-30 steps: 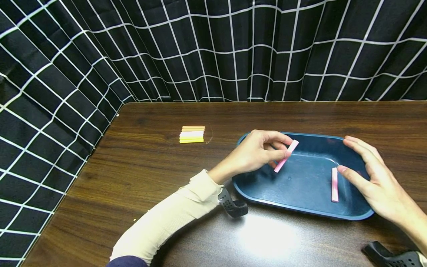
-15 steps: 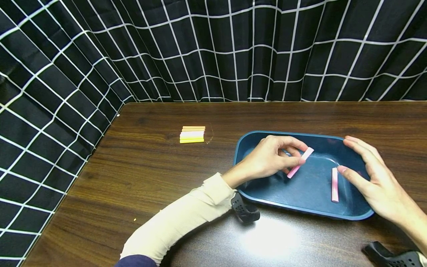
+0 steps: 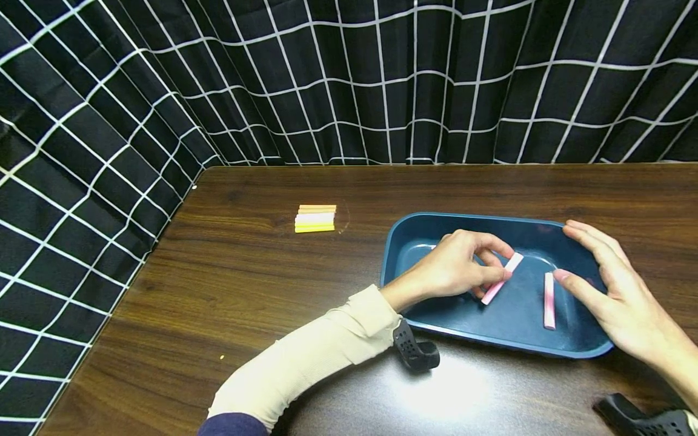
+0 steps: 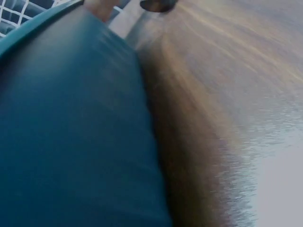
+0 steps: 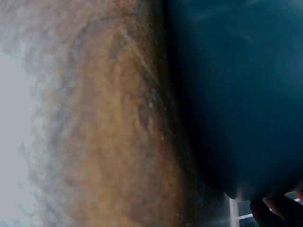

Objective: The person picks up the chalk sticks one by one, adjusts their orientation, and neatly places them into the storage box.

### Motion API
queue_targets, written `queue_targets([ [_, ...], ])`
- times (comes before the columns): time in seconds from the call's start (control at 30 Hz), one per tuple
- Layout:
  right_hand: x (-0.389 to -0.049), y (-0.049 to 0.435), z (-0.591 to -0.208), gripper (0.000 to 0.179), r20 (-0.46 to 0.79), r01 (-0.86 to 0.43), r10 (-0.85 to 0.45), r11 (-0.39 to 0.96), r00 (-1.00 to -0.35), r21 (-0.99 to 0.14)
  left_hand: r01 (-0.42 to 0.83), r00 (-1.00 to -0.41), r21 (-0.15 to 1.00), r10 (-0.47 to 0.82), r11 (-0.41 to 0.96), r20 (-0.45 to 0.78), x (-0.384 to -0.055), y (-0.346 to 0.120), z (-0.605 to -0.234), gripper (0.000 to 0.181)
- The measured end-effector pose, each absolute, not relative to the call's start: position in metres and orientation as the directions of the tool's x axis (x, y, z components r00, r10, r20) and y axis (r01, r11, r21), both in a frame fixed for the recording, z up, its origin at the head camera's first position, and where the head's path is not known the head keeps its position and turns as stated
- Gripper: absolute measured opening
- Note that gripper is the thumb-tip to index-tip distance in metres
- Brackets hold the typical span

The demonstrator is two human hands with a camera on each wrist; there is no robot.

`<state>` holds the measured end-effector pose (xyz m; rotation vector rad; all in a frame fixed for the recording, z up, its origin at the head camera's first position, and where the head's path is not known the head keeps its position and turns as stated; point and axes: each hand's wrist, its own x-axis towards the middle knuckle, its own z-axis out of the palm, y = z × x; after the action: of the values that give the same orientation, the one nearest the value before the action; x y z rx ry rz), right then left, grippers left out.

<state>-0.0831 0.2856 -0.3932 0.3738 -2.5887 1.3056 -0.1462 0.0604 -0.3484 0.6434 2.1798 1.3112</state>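
Note:
Over the blue tray (image 3: 469,327), my left hand (image 3: 463,266) pinches a pink chalk stick (image 3: 502,279) between thumb and fingers, tilted with its paler end up. My right hand (image 3: 616,290) lies along the tray's right end, fingers fairly straight over the rim. Beside that hand's thumb tip, another pink chalk stick (image 3: 549,301) lies in the tray; whether they touch I cannot tell. A small pale bit (image 3: 433,246) shows behind my left hand, mostly hidden. Both wrist views show mainly the blurred outer wall of the tray (image 4: 80,127).
Left of the tray, a row of orange, white and yellow chalk sticks (image 3: 315,218) lies on the wooden table (image 3: 245,272). A tiny yellow crumb (image 3: 222,357) is nearer the front. Black curtains with a white grid (image 3: 360,79) hang behind and at the left.
My left hand has moved right and slightly nearer over the tray, carrying the pink chalk stick closer to the one lying there. My right hand has stayed in place.

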Motion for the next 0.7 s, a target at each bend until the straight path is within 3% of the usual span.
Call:
queue_targets([
  [0.23,-0.0831,0.2853,-0.3927,0.064,0.32,-0.337,-0.133,0.567,-0.938,-0.752,0.126,-0.768,0.86,0.597,0.495,-0.231,-0.1463,0.0632,-0.3533,0.028],
  [0.53,-0.0822,0.2846,-0.3909,0.064,0.309,-0.319,-0.121,0.587,-0.943,-0.744,-0.063,-0.783,0.825,0.485,0.562,-0.39,-0.1437,0.0658,-0.3544,0.021],
  [0.7,-0.082,0.2838,-0.3927,0.063,0.313,-0.323,-0.124,0.589,-0.942,-0.741,-0.151,-0.77,0.866,0.492,0.477,-0.405,-0.1443,0.0649,-0.3561,0.027],
])
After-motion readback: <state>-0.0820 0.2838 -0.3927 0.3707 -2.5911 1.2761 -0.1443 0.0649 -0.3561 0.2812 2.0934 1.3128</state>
